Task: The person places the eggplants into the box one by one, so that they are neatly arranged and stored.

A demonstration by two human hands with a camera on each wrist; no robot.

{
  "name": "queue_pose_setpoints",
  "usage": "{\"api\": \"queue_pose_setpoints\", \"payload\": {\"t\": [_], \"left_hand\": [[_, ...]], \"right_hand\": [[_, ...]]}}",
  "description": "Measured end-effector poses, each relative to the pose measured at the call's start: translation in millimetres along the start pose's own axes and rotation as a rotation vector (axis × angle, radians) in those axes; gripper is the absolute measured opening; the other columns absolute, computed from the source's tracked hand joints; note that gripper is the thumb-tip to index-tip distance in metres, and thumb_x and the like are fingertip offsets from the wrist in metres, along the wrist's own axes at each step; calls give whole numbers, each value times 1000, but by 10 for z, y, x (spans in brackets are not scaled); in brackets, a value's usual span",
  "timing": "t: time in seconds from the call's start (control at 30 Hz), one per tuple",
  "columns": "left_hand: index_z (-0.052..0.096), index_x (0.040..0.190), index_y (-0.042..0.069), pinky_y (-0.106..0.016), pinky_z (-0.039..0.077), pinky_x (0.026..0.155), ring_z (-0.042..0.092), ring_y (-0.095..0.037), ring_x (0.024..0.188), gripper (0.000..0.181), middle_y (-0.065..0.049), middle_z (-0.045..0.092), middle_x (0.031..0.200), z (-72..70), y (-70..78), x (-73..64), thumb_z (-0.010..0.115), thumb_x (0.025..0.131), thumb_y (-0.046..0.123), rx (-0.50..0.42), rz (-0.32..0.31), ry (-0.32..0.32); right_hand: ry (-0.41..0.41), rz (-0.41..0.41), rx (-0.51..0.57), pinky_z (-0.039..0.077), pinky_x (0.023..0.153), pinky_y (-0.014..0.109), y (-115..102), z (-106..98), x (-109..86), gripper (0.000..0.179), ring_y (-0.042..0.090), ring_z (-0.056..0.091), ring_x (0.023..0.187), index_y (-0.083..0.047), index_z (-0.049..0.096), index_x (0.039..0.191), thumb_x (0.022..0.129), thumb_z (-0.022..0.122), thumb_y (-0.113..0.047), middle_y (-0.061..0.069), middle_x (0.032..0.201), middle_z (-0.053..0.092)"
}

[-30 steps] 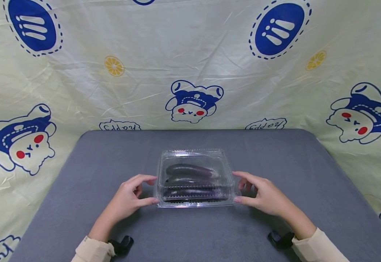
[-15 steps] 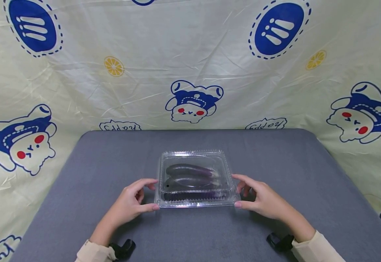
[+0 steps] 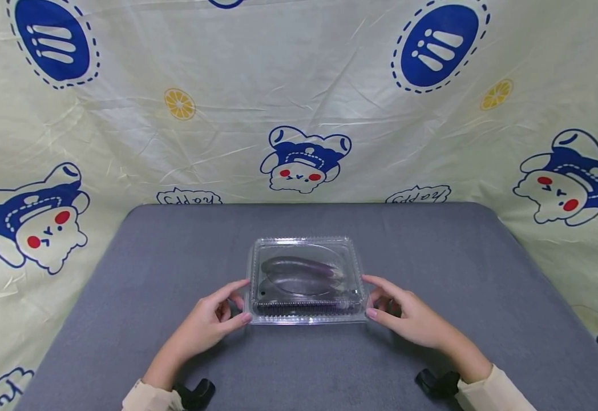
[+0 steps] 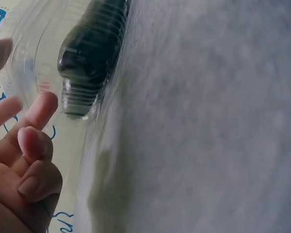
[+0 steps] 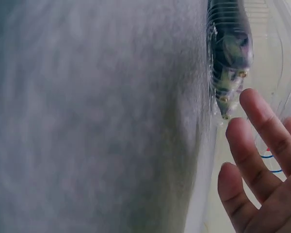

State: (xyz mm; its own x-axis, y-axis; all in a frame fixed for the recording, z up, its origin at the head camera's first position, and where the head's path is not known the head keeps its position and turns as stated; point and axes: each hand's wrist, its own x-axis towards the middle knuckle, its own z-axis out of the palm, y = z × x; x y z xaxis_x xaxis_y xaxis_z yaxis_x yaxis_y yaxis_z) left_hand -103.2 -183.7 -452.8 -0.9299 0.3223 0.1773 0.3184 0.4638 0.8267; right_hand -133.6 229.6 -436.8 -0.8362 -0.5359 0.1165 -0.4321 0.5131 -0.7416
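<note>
In the head view a lidded clear plastic box (image 3: 306,320) sits at the middle of the table. Through its lid show long dark purple eggplants (image 3: 299,267), lying side by side. My left hand (image 3: 211,319) holds the box's left side, thumb at the near corner and index finger farther back. Mirroring it, my right hand (image 3: 407,315) holds the right side by thumb and index finger. In the left wrist view the remaining fingers (image 4: 36,143) curl loosely beside the box wall. The right wrist view shows fingertips (image 5: 254,102) close to the eggplants' stem ends (image 5: 228,80) inside the box.
Grey cloth covers the table (image 3: 176,245). Behind and beside it hangs a pale curtain (image 3: 227,114) printed with cartoon figures. Black straps (image 3: 196,394) sit at both wrists, below cream sleeves.
The box has tipped back to lie flatter, its front wall showing less and its lid more. Both hands have come slightly toward the person with it, thumbs staying at the near corners.
</note>
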Motion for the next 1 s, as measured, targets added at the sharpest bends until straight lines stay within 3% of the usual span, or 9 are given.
{"api": "queue_pose_setpoints", "payload": {"t": [0.2, 0.37, 0.63, 0.83, 1.0], "left_hand": [[30, 156, 11, -23, 47, 56, 50, -2, 63, 67, -6, 62, 87, 66, 14, -14, 62, 98, 12, -168, -11, -80], [20, 159, 11, -25, 47, 55, 49, -3, 62, 69, -12, 60, 84, 117, 53, -9, 55, 100, 7, -264, -59, -99], [10, 161, 13, -24, 46, 58, 49, -8, 61, 73, -6, 58, 77, 165, 110, 14, 48, 99, 1, -473, -119, -125], [7, 161, 14, -24, 43, 56, 49, -8, 62, 73, -2, 54, 73, 177, 138, 32, 46, 100, 2, -508, -150, -135], [5, 161, 18, -24, 39, 54, 45, -7, 59, 73, 0, 51, 71, 190, 146, 42, 44, 101, 3, -579, -180, -137]], "right_hand": [[-23, -12, 81, 49, 67, 25, 2, 40, 2, 61, 7, 59, 80, -12, 33, 154, 99, 60, -14, -4, 98, 66], [-51, -31, 164, 50, 70, 26, 11, 69, 17, 68, 12, 60, 79, -10, 22, 158, 100, 57, -8, 2, 95, 65], [-155, -27, 403, 53, 70, 33, 26, 80, 58, 71, 23, 65, 78, -10, 5, 161, 103, 46, -4, 20, 82, 65], [-189, -15, 496, 52, 66, 34, 25, 85, 96, 73, 30, 60, 71, -12, -2, 161, 104, 43, -3, 22, 79, 67], [-208, -24, 576, 52, 66, 33, 24, 87, 117, 75, 27, 62, 70, -11, -6, 160, 103, 42, -1, 26, 74, 64]]}}
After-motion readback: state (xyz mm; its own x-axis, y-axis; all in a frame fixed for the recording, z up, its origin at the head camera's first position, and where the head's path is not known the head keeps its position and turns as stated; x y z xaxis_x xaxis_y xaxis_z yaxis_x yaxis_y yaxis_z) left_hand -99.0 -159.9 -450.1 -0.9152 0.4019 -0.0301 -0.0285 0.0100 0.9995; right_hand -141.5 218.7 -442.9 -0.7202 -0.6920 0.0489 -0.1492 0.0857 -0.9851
